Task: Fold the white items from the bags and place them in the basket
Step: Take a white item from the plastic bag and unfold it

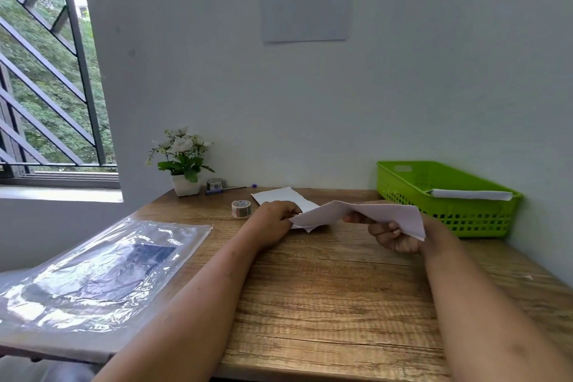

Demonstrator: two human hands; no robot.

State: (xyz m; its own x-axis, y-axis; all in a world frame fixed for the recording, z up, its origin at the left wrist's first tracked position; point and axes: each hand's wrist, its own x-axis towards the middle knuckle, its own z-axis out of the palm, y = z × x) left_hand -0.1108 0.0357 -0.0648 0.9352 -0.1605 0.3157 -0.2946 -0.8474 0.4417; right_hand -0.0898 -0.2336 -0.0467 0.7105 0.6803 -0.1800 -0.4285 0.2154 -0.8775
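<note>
A white sheet [381, 215] hangs bent just above the wooden table [325, 288]. My right hand [392, 234] grips its right part with curled fingers. My left hand [276, 220] pinches its left corner. Behind them a second white sheet [279, 195] lies flat on the table. The green basket [483, 217] stands at the back right, against the wall, with a folded white item [471, 194] inside it. Clear plastic bags [102, 270] lie in a pile at the table's left end.
A roll of tape [241, 208] stands left of my left hand. A potted plant [183, 161], a second tape roll [214, 184] and pens [229, 188] sit along the back wall. A barred window is on the left.
</note>
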